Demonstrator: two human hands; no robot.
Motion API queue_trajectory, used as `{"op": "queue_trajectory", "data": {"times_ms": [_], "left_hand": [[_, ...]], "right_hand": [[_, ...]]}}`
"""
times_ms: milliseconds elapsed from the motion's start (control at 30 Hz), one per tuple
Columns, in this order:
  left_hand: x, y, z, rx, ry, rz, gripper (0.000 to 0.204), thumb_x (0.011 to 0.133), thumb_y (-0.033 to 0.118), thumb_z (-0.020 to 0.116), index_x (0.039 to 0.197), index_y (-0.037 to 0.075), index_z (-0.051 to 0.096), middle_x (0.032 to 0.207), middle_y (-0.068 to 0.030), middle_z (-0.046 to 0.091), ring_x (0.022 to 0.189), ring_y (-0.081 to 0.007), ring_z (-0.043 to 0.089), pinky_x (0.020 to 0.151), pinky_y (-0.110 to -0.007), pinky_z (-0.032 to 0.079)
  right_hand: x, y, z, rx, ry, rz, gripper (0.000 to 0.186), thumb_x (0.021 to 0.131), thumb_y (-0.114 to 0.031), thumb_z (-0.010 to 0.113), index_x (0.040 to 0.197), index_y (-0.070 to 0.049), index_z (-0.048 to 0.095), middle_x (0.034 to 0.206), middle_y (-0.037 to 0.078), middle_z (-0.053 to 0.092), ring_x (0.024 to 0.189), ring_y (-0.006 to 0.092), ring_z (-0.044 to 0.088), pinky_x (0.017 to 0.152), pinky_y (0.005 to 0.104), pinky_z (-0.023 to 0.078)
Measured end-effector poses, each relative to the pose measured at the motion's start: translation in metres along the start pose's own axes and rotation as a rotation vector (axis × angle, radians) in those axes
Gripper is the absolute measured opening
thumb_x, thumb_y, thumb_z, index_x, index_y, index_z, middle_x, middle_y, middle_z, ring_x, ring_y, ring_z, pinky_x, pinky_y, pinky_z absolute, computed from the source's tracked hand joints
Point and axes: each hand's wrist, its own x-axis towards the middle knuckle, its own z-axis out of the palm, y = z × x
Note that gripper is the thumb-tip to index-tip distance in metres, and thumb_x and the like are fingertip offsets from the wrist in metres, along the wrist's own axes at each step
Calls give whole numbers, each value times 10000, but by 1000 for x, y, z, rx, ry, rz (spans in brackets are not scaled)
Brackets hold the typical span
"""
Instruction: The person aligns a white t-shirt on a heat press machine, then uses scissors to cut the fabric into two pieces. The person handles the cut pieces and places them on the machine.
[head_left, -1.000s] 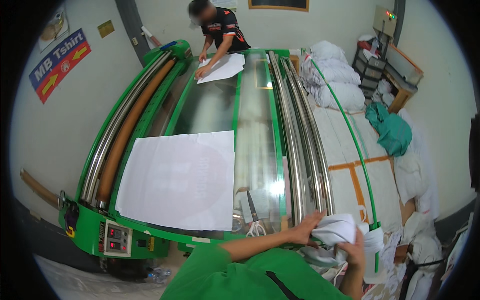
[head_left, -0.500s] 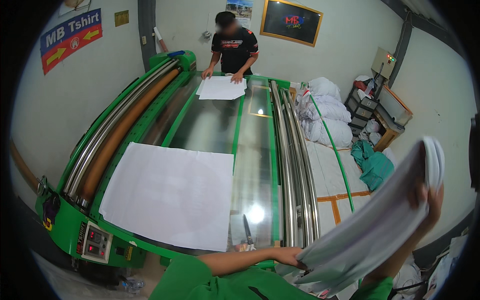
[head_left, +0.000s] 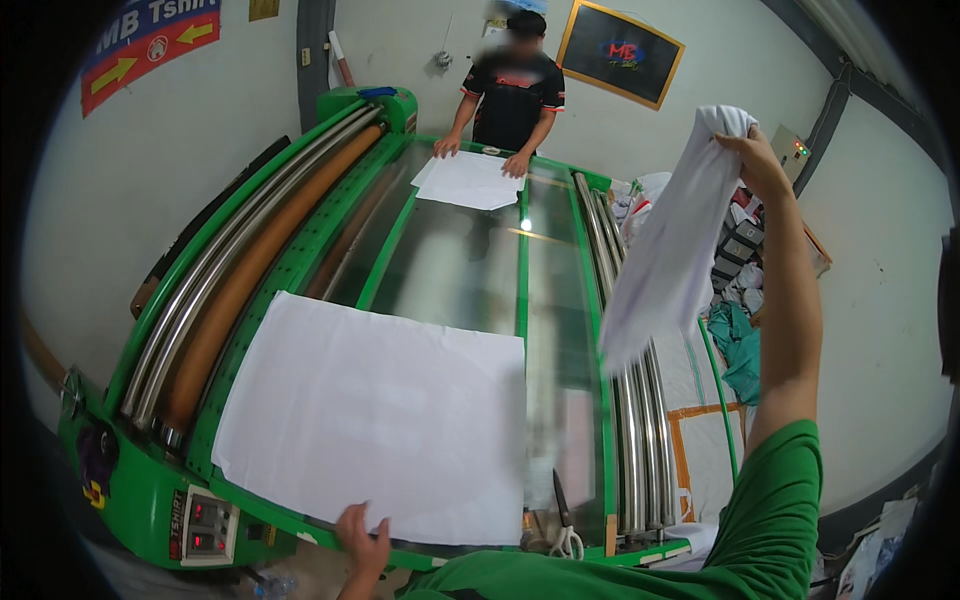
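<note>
My right hand (head_left: 757, 165) is raised at the right, gripping the top of a folded length of white cloth (head_left: 665, 255). The cloth hangs down over the steel rollers, its lower end blurred by motion. At the front edge of the machine table, my left hand (head_left: 362, 538) has its fingers apart and holds nothing. It is nearest to the lower edge of a large white sheet (head_left: 375, 415) lying flat on the glass top; whether it touches the sheet I cannot tell. A pair of scissors (head_left: 566, 520) with pale handles lies right of the sheet.
Across the green machine table (head_left: 425, 320) a co-worker (head_left: 515, 90) has both hands on smaller white sheets (head_left: 468, 182). A brown roller (head_left: 275, 260) runs along the left, steel rollers (head_left: 645, 430) along the right. A control panel (head_left: 208, 525) sits front left; a green pole (head_left: 720, 400) stands beyond the right rollers.
My right hand has lifted the white cloth up and leftward. My left hand has let go of the cloth and moved left to the large sheet's front edge. The view has shifted slightly.
</note>
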Motion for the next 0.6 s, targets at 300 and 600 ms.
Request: {"op": "queue_trajectory", "data": {"times_ms": [300,600], "left_hand": [[-2,-38,-23,400,-104,-93,1009,862,586,707,1591,18,302,1651,-243,250,1546,-447,175,1215,-677,86],[1,-40,-31,467,-246,-152,1023,885,748,531,1575,16,347,1608,-254,341,1500,-448,295,1188,-686,156]], "right_hand": [[48,192,138,-179,38,167,355,794,-87,759,1142,-47,705,1106,92,687,1030,241,632,907,429,500],[-159,466,343,-149,-175,908,723,805,-308,856,1425,-72,568,1494,190,530,1398,416,461,1107,655,364]]}}
